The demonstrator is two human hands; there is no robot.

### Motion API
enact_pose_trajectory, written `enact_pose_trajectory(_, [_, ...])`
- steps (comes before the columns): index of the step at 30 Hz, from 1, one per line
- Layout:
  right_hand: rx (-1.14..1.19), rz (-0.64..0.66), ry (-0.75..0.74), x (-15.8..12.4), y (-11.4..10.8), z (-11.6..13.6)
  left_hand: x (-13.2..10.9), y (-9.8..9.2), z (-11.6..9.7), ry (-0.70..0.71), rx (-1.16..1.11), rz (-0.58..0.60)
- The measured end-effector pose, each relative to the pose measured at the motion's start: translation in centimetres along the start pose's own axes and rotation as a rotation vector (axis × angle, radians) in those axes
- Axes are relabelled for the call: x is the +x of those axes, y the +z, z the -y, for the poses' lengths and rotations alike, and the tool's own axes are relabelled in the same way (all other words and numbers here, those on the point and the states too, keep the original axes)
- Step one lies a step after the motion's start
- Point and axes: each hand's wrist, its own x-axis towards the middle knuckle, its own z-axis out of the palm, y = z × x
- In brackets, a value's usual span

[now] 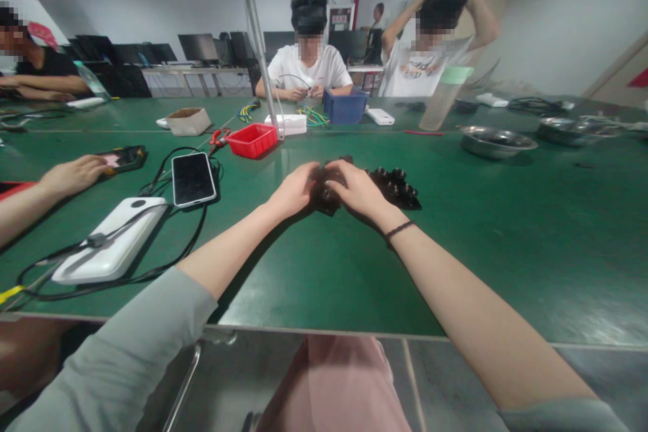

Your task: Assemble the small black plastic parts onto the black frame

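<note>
Both of my hands meet over a small dark brown part (327,201) on the green table, near the middle of the head view. My left hand (298,187) grips its left side with the fingertips, which are partly blurred. From the right, my right hand (357,190) has its thumb and fingers closed round the same part. Just beyond my right hand lies a group of dark parts with shiny round knobs (397,185). Where the held part ends behind my fingers is hidden.
Left of my arms are a phone (193,179), a white power bank (111,243) with black cables, and another person's hand (75,174). Farther back stand a red tray (252,142), a blue bin (345,106), a bottle (444,101) and a metal bowl (497,142). People sit across the table.
</note>
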Motion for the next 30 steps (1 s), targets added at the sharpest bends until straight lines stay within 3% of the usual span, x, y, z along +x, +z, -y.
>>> enact_pose_trajectory(30, [0.011, 0.017, 0.000, -0.08, -0.20, 0.21, -0.03, 0.24, 0.36, 0.016, 0.001, 0.032])
